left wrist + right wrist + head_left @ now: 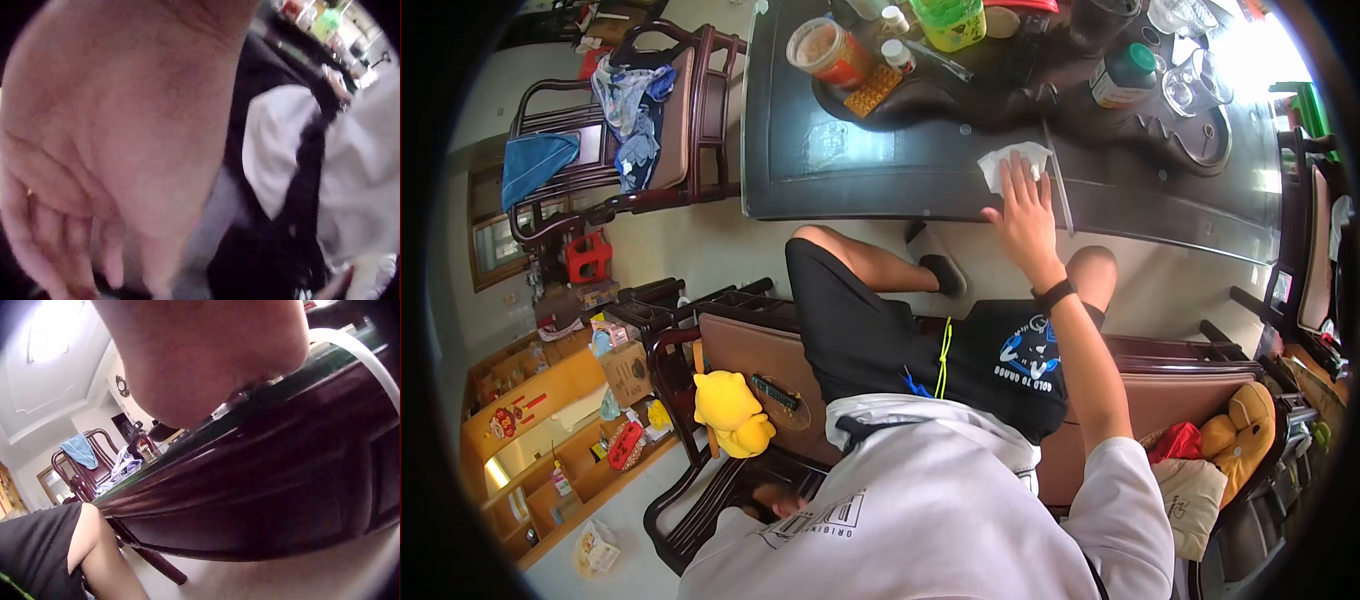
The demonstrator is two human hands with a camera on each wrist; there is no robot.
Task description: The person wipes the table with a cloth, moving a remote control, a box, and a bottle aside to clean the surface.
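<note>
On the dark tabletop (900,190), a crumpled white tissue (998,168) lies under the fingers of my right hand (1026,222), which are extended and press on it. Just right of that hand a thin pale strip (1061,190) runs over the table's front edge. In the right wrist view the heel of my right hand (212,356) fills the top, and its fingers are hidden. My left hand (778,499) is low beside the shirt, away from the table; in the left wrist view that hand (112,137) hangs with loosely bent fingers, holding nothing.
A dark tray (960,112) spans the table's back, with an orange-labelled tub (830,55), a green-capped jar (1124,76) and clear cups (1197,84) around it. Chairs stand left and right. A yellow plush toy (733,412) and a remote (775,392) are on the seat.
</note>
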